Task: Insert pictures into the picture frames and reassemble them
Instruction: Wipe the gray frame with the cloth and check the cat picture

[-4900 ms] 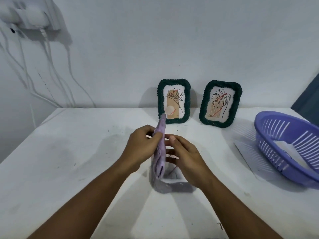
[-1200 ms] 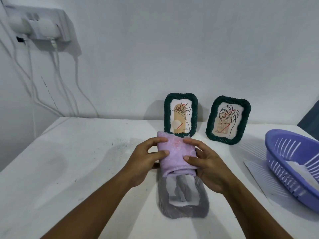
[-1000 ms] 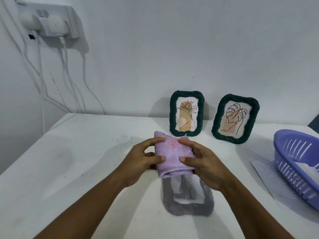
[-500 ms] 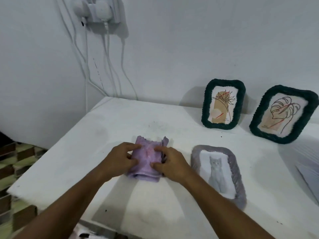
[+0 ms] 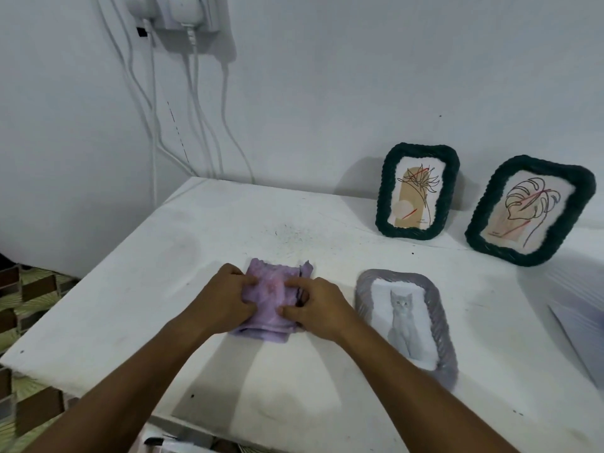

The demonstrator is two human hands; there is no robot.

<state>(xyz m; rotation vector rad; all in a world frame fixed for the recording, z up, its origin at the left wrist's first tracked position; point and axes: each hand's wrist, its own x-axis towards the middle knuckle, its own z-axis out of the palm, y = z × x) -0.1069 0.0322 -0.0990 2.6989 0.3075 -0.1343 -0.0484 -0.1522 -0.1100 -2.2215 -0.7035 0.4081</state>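
Observation:
A folded purple cloth [image 5: 273, 300] lies on the white table [image 5: 228, 230]. My left hand [image 5: 222, 300] grips its left side with curled fingers, and my right hand [image 5: 318, 307] pinches its right edge. Just to the right, a grey rope-edged frame [image 5: 439, 325] lies flat with a cat picture in it. Two dark green frames stand against the back wall: one with a plant drawing [image 5: 416, 191], one with a leaf drawing [image 5: 529, 209].
White cables [image 5: 192, 109] hang from a wall socket [image 5: 176, 11] at the upper left. The table's left and near edges drop to a patterned floor [image 5: 23, 295]. A pale sheet [image 5: 578, 328] lies at the right edge of view.
Both hands carried the purple cloth from above the grey cat frame down onto the table to its left. The view swung left, and the purple basket went out of sight.

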